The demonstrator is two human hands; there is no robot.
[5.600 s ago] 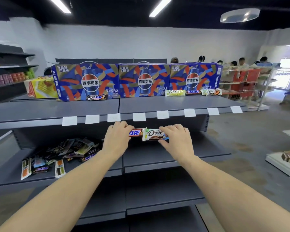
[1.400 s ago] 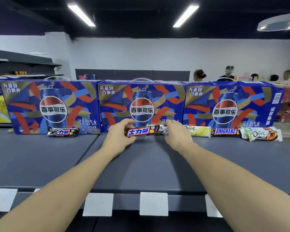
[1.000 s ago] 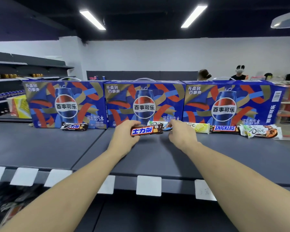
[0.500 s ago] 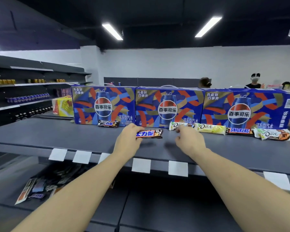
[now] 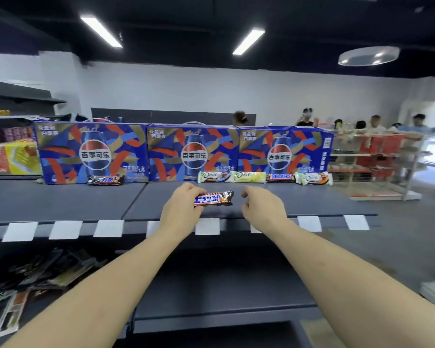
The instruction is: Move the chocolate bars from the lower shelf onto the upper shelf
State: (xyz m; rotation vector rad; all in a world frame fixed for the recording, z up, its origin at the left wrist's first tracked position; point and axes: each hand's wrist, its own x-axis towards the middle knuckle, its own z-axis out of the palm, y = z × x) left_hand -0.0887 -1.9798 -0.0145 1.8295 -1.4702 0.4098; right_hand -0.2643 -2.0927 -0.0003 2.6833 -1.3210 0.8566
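My left hand grips a Snickers bar by its left end, just above the front of the upper shelf. To the bar's right my right hand hovers with loosely curled fingers and holds nothing. Against the boxes at the shelf's back lie a white Dove bar, a yellow-green Dove bar, a Snickers bar and another Dove bar. A lone Snickers bar lies further left. A heap of chocolate bars sits on the lower shelf at the left.
Three blue Pepsi gift boxes stand along the back of the upper shelf. A yellow box sits beyond them at the left. White price tags line the shelf's front edge. Several people and a red rack are in the background at right.
My right hand has left the white Dove bar at the back of the upper shelf and drawn back empty. My left hand has pulled the Snickers bar toward the shelf's front.
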